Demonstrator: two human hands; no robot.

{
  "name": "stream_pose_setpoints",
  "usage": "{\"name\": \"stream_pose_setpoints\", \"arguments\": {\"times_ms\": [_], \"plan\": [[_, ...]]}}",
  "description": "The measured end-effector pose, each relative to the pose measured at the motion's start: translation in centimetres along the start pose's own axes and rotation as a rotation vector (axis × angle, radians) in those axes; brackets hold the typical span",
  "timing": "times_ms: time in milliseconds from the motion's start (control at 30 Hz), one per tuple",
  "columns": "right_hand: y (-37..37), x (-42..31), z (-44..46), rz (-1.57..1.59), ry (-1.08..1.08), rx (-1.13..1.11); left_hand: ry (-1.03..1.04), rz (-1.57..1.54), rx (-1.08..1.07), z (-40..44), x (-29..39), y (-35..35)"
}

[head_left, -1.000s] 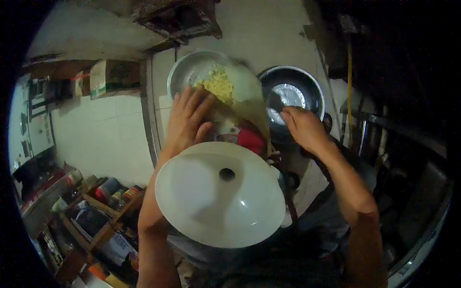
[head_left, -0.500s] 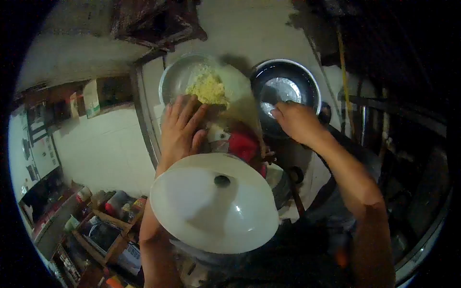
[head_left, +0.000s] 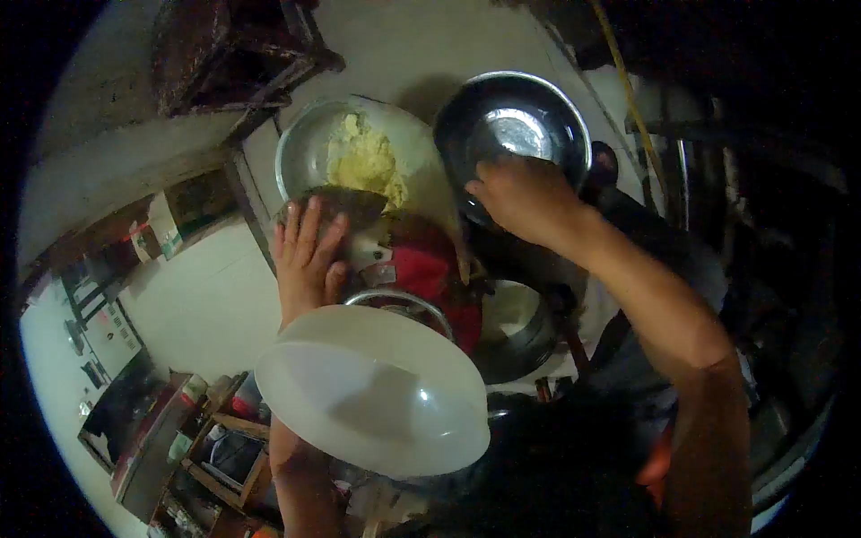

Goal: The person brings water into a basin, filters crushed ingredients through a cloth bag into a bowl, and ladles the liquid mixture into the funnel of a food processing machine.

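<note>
My left hand [head_left: 309,255] lies with its fingers stretched and spread at the near edge of a pale basin [head_left: 285,166], beside a dark piece [head_left: 350,204]. Crumbly yellow mash [head_left: 363,161] is heaped in that basin, and a pale translucent sheet [head_left: 426,166] covers its right side. Over the near part of a shiny metal basin [head_left: 574,117], my right hand [head_left: 529,197] is closed with curled fingers; what they hold is hidden. A large white bowl [head_left: 377,394] stands tilted in front of me, over my left forearm. Behind it is a red object [head_left: 421,260].
A metal pot [head_left: 520,332] stands right of the white bowl. Wooden compartments [head_left: 224,466] with assorted items are at lower left. A dark wooden stool-like piece [head_left: 242,54] stands on the pale floor at the back. A yellow pole [head_left: 628,90] rises at right.
The view has shifted. The white bowl sits further left and its dark spot no longer shows; a metal ring appears behind it. The shiny thing at my right fingers is no longer visible.
</note>
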State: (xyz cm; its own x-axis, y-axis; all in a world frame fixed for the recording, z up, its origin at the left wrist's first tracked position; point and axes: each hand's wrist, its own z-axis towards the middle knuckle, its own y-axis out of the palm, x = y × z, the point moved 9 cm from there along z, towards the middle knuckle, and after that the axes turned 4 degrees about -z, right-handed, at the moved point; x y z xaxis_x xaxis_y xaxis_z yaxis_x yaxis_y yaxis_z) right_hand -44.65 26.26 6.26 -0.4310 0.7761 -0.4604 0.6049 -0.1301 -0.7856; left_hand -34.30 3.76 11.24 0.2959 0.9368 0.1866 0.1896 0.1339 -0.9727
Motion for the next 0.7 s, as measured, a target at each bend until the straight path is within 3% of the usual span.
{"name": "stream_pose_setpoints", "arguments": {"times_ms": [67, 133, 167, 200, 267, 333, 467, 567, 700], "plan": [[-0.6, 0.0, -0.1, 0.011, 0.002, 0.02, -0.04, -0.249, 0.314, -0.5, -1.9, -2.5], [0.1, 0.2, 0.0, 0.029, 0.019, 0.011, -0.24, -0.657, 0.752, -1.7, -5.2, -5.9], [0.4, 0.2, 0.1, 0.039, 0.03, 0.01, -0.25, -0.649, 0.747, -1.3, -4.9, -6.8], [0.3, 0.2, 0.2, 0.046, 0.023, 0.007, -0.501, -0.647, 0.872, -1.9, -6.5, -7.6], [0.6, -0.3, 0.0, 0.045, -0.009, -0.032, -0.755, -0.623, 0.983, -3.9, -7.0, -6.6], [0.8, -0.7, -0.3, 0.04, -0.031, -0.029, -0.086, -0.075, 0.159, 0.7, 0.2, -0.7], [0.4, -0.5, -0.3, 0.052, -0.018, -0.002, 0.1, -0.102, 0.096, 0.9, 0.6, -1.2], [0.4, -0.5, -0.3, 0.051, -0.036, 0.032, -0.134, -0.344, 0.57, 0.1, -2.8, -6.5], [1.1, -0.5, -0.5, 0.012, -0.051, 0.011, 0.018, -0.143, 0.357, 0.4, -2.0, -0.3]]}}
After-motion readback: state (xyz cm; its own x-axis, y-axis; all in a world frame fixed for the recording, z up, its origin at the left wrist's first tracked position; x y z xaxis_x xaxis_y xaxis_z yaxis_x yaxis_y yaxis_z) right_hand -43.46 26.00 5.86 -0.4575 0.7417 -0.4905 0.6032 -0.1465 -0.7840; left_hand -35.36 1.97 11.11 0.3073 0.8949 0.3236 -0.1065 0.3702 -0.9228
